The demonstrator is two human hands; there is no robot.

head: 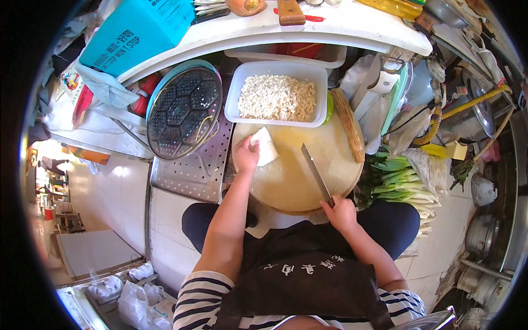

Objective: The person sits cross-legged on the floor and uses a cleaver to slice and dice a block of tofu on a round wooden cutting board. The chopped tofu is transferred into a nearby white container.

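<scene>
My left hand (247,154) grips a pale white slab of food (265,147) at its left edge, over the left side of a round chopping board (288,181). What food it is, I cannot tell. In my right hand (341,213), at the board's front right, is the handle of a kitchen knife (317,174). Its blade points away from me, apart from the slab, and is seen nearly edge-on. Beyond the slab, a translucent white plastic tub (276,121) holds many small white diced pieces (277,97), its near edge over the board's far side.
A straw brush (348,126) lies along the board's right edge. To the left, a dark round rack (184,113) leans above a perforated metal tray (187,177). Scallions (402,181) lie on the right. A white counter (255,31) crosses the far side, carrying a wooden-handled tool (291,12).
</scene>
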